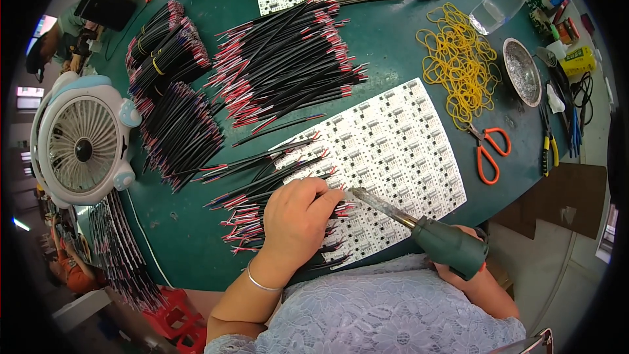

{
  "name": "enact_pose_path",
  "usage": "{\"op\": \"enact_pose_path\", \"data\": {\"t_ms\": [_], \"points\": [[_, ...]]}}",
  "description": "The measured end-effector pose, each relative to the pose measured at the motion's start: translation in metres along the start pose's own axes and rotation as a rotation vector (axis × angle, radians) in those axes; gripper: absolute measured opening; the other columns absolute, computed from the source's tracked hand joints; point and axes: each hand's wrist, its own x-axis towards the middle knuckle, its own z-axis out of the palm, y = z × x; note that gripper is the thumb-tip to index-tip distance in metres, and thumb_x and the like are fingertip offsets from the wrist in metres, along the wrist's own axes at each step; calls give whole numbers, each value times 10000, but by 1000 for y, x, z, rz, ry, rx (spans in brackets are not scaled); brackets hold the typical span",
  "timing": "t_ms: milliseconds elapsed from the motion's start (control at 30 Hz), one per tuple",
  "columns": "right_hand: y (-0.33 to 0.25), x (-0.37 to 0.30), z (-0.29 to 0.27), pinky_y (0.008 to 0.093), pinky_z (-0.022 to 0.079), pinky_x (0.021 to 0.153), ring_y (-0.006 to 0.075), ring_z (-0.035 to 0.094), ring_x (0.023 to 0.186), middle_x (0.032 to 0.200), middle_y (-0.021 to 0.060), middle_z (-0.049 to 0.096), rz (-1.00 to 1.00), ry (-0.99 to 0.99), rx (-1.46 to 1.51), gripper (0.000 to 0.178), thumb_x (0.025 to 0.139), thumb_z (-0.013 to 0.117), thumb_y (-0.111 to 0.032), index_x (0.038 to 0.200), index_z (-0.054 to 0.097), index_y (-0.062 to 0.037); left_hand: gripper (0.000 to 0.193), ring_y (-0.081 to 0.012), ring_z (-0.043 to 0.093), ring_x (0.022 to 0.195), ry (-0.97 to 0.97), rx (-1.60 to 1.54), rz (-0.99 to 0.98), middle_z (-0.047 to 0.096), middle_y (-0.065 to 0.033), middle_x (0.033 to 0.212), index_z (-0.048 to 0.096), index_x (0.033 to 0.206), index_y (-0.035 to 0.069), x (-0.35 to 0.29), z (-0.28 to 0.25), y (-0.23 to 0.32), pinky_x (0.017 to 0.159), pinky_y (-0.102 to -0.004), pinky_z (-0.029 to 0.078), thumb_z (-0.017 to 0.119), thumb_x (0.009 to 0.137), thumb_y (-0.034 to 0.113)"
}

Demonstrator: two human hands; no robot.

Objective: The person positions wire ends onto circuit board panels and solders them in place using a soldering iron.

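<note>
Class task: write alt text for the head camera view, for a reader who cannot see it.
A person's left hand presses black-and-red wires onto a white circuit panel while the right hand holds a soldering iron at them. Wire bundles, yellow rubber bands, orange scissors and a fan lie around.

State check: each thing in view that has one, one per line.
Left hand: pressing wires onto the white panel.
Right hand: gripping soldering iron, tip at the wires.
Scissors: closed, lying flat.
Fan: upright; spinning cannot be told.
Plastic bottle: on its side.
</note>
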Motion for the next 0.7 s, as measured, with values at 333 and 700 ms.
{"op": "enact_pose_path", "data": {"t_ms": [333,700], "points": [[16,-25,20,290,508,632,155,618,699,1110,160,609,237,177,581,366,861,541,-106,1185,494,56,307,-273,557,754,-85,-28,-29,558,-75,826,669,849,77,0,-9,8,660,-363,453,664,561,-30],[35,-38,9,295,530,679,153,629,739,1157,165,584,87,-35,384,465,881,580,-156,1273,438,50,383,-224,541,703,-63,128,83,554,-41,787,690,970,95,-14,-21,33,595,-341,403,647,595,31]]}}
